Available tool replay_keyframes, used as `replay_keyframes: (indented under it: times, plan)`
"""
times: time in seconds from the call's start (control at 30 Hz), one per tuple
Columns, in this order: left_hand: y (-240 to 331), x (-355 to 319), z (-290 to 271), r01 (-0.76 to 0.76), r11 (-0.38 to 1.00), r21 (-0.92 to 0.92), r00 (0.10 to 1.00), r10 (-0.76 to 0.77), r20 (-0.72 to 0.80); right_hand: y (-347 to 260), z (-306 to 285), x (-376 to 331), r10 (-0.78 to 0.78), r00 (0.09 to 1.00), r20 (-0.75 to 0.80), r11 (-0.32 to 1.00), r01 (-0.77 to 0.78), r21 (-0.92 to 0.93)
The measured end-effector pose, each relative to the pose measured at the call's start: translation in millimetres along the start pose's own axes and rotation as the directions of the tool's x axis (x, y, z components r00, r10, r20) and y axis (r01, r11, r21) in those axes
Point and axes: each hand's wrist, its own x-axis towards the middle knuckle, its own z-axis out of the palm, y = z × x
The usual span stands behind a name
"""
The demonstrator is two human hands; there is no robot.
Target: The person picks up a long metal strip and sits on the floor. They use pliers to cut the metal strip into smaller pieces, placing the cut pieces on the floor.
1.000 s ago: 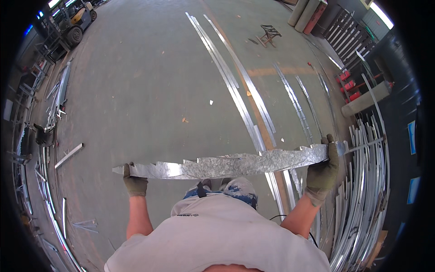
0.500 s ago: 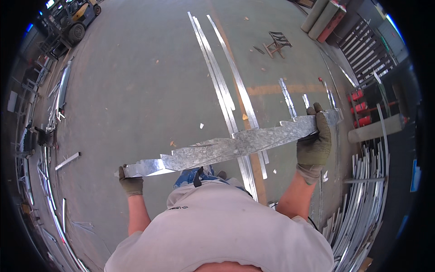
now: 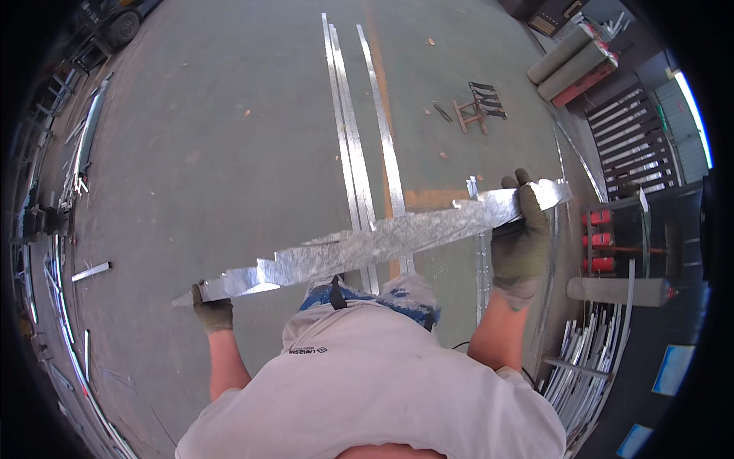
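We see sheet held up mid-frame, left hand and right hand clamped near its ends; strips, upper centre, lie unlifted on floor.

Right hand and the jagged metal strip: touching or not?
Touching. The head view shows the gloved right hand gripping the jagged metal strip near its right end, part of the glove crossing the strip's face.
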Motion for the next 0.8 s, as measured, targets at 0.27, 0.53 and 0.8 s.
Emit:
replay_keyframes:
  times: [0.27,0.53,0.8]
  plan:
    - [-27,26,90,-0.044,0.992,0.118,0.981,0.020,0.195,-20,18,183,-0.059,0.978,0.200,0.998,0.053,0.039]
    - [-146,-61,266,-0.331,0.942,-0.054,0.943,0.332,0.009,-83,31,385,-0.022,0.875,0.484,0.989,-0.052,0.139]
    - [-212,-100,339,-0.546,0.820,-0.169,0.836,0.545,-0.059,-78,69,552,0.036,0.825,0.564,0.967,-0.170,0.188]
